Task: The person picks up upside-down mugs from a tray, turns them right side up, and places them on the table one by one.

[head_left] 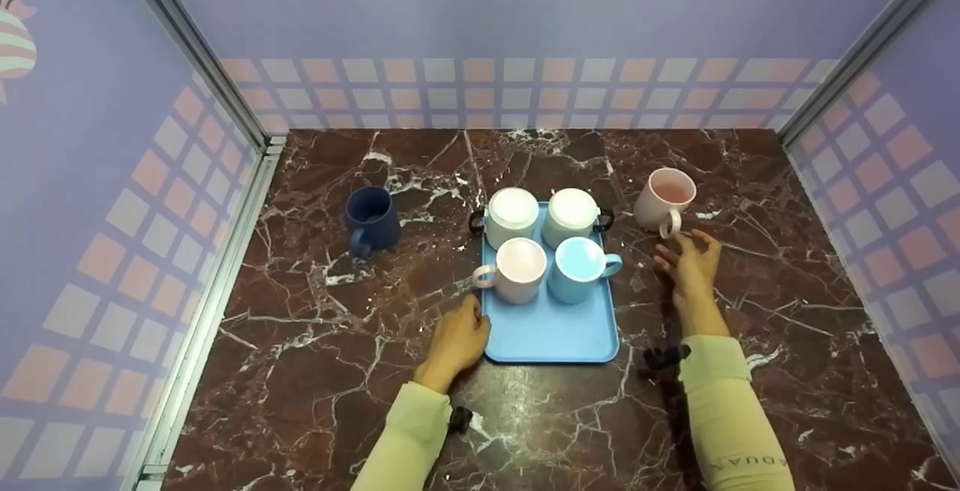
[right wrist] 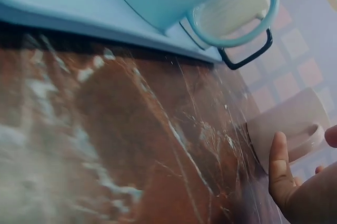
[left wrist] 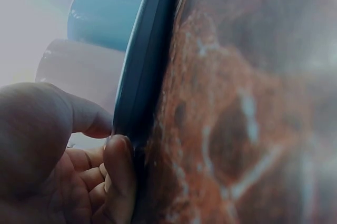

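My left hand [head_left: 456,335] pinches the left rim of a light-blue tray [head_left: 551,337] between thumb and finger, which the left wrist view shows up close. Four mugs stand upside down on the tray: two white mugs [head_left: 512,214] with black handles at the back, a pink mug [head_left: 521,272] and a light-blue mug [head_left: 576,272] in front. Off to the right, another pink mug [head_left: 654,202] stands upright on the table, its handle turned toward me. Close by that handle is my right hand [head_left: 694,270], thumb and fingers spread apart; in the right wrist view its raised finger [right wrist: 280,166] overlaps the mug.
On the left of the table stands a dark-blue mug [head_left: 379,221], upright, with its handle toward me. The dark red marbled table [head_left: 315,401] is bounded by patterned walls [head_left: 480,19] at the back and both sides. A metal rail [head_left: 217,311] runs along the left edge.
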A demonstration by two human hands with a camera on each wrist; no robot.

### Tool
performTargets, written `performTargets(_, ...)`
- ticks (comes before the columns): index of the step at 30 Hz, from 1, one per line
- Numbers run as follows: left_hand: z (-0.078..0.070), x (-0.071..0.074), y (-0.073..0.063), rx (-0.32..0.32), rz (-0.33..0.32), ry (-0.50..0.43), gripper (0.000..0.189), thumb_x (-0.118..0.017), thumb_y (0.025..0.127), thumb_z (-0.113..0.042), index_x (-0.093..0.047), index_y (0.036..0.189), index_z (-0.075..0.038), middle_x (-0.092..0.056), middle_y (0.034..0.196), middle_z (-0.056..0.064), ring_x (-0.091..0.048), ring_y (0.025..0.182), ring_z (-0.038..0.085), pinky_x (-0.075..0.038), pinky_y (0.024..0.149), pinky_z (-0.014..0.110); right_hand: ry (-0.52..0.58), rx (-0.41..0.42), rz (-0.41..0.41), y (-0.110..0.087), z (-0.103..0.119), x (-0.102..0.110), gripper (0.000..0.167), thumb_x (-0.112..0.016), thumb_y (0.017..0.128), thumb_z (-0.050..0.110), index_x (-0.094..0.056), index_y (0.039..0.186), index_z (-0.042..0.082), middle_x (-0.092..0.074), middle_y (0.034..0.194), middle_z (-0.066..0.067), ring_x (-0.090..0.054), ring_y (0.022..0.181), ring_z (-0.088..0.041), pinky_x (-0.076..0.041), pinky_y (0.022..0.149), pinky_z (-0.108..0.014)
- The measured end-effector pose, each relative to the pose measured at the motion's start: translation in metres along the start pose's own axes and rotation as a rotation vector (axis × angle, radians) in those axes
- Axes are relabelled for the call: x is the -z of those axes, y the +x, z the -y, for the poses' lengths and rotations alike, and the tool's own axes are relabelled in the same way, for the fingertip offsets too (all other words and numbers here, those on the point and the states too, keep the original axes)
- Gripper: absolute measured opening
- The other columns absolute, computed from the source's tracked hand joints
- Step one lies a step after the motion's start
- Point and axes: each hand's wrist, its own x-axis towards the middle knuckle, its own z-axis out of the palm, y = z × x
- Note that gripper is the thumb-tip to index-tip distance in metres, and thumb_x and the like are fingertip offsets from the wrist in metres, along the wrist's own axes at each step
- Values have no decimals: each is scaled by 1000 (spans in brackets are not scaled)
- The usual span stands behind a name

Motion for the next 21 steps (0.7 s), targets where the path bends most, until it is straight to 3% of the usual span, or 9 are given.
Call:
performTargets(7,-1,1,0,31,6,-19,16,-61,99,-23,-52,90,-13,-51,67,-2,-48,60,20,-38,58,36,9,13,19,-22,-8,5,19,-52,106,9,-43,119,20,-42,116,2,-72,80,-14,-59,64,-21)
performTargets(12,0,3,-1,34,11,-43,15,-62,99,-24,-56,94,-12,-52,67,-2,-49,61,19,-41,61,36,7,29,43,-40,-12,6,17,-52,106,8,-46,120,16,-44,117,1,-72,81,-13,-58,66,-21)
performTargets(21,2,8,-2,54,21,-173,11,-62,100,-20,-60,101,-9,-59,73,-2,-51,62,13,-44,61,32,24,35,106,-67,-17,12,14,-52,107,8,-47,119,14,-43,117,-2,-71,81,-12,-57,69,-21)
